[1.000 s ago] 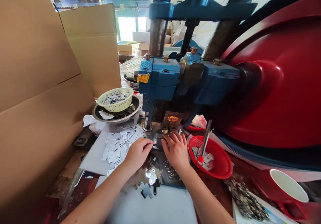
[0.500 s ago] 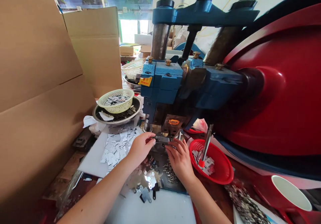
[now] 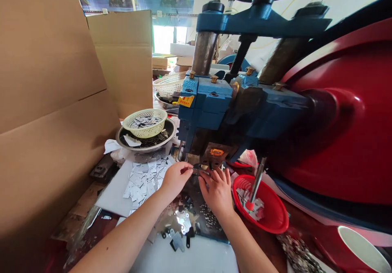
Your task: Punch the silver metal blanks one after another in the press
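My left hand [image 3: 177, 180] pinches the left end of a small flat metal plate [image 3: 199, 171] at the mouth of the press. My right hand [image 3: 217, 191] lies palm down at the plate's right end, its fingers apart and their tips partly hidden under the die. Right above my fingers is the ram of the blue press [image 3: 214, 101], with an orange-smeared block on its front. Loose metal pieces [image 3: 183, 220] and tiny punched bits [image 3: 211, 216] lie on the bed below my hands. White flat plates [image 3: 143, 181] are heaped to the left.
A red basket [image 3: 283, 220] with plates stands at the right, a metal rod leaning over it. Behind the heap, a cream basket [image 3: 147, 133] sits in a steel bowl [image 3: 118, 140]. A large red flywheel [image 3: 346, 142] fills the right; cardboard [image 3: 45, 81] walls the left.
My right hand has moved slightly up and inward, its fingers now reaching farther under the die. The left hand keeps its pinch on the plate. The whole view has shifted a little.
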`<state>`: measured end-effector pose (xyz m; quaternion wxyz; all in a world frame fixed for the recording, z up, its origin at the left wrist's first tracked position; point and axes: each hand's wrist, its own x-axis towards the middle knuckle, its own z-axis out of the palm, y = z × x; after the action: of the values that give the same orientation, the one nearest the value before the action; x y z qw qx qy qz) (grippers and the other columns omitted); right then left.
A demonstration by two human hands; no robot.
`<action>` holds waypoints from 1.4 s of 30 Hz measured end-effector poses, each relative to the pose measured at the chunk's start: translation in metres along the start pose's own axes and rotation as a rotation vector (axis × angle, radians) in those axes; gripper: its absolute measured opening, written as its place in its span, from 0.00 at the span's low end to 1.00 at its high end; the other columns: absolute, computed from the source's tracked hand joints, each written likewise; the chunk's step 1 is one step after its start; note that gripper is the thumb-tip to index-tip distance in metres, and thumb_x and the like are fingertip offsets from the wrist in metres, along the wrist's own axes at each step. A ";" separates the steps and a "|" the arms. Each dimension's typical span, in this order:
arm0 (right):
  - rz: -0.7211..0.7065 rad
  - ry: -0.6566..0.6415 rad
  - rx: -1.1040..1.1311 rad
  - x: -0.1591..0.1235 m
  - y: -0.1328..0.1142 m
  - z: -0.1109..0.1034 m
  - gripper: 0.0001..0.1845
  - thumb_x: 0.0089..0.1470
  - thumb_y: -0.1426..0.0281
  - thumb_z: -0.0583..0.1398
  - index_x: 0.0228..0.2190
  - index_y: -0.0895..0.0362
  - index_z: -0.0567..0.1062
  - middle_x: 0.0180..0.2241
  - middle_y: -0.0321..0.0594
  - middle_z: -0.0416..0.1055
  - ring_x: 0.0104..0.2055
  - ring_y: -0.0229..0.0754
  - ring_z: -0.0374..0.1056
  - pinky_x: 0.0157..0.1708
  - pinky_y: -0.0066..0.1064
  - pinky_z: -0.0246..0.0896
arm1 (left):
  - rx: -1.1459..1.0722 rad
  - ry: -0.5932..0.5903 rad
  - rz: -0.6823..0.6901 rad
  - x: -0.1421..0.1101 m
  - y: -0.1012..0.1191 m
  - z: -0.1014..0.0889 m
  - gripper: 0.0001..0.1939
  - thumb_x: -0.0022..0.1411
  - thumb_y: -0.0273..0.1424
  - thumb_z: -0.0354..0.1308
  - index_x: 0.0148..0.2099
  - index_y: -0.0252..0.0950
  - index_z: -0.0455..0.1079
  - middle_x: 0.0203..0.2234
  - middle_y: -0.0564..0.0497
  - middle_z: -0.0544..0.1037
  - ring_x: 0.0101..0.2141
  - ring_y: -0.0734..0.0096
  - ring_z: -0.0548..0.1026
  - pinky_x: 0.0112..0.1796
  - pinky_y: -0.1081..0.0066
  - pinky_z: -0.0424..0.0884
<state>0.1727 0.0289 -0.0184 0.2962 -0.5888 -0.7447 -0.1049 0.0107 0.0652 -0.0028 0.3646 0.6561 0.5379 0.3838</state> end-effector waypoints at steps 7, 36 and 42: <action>0.013 0.008 0.074 -0.018 0.015 0.012 0.19 0.60 0.59 0.51 0.48 0.53 0.71 0.47 0.43 0.71 0.55 0.51 0.59 0.56 0.56 0.45 | 0.063 -0.026 -0.001 0.005 0.003 0.007 0.09 0.58 0.31 0.55 0.40 0.40 0.75 0.36 0.52 0.79 0.37 0.66 0.75 0.39 0.68 0.69; -0.014 -0.091 -0.105 -0.008 0.006 -0.001 0.16 0.57 0.59 0.55 0.46 0.48 0.73 0.47 0.40 0.71 0.55 0.55 0.58 0.57 0.60 0.39 | 0.104 -0.007 0.048 0.019 -0.010 0.028 0.10 0.55 0.26 0.56 0.39 0.38 0.75 0.38 0.49 0.75 0.43 0.63 0.71 0.49 0.63 0.65; 0.024 -0.036 0.088 -0.011 0.017 0.001 0.17 0.58 0.60 0.53 0.45 0.51 0.73 0.46 0.42 0.72 0.56 0.53 0.59 0.55 0.57 0.46 | 0.064 0.007 0.037 0.020 -0.008 0.027 0.10 0.55 0.27 0.56 0.41 0.37 0.74 0.40 0.48 0.75 0.44 0.63 0.72 0.49 0.63 0.66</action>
<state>0.1894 0.0248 -0.0288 0.3099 -0.5859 -0.7465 -0.0578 0.0338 0.0846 -0.0195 0.3343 0.6758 0.5390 0.3754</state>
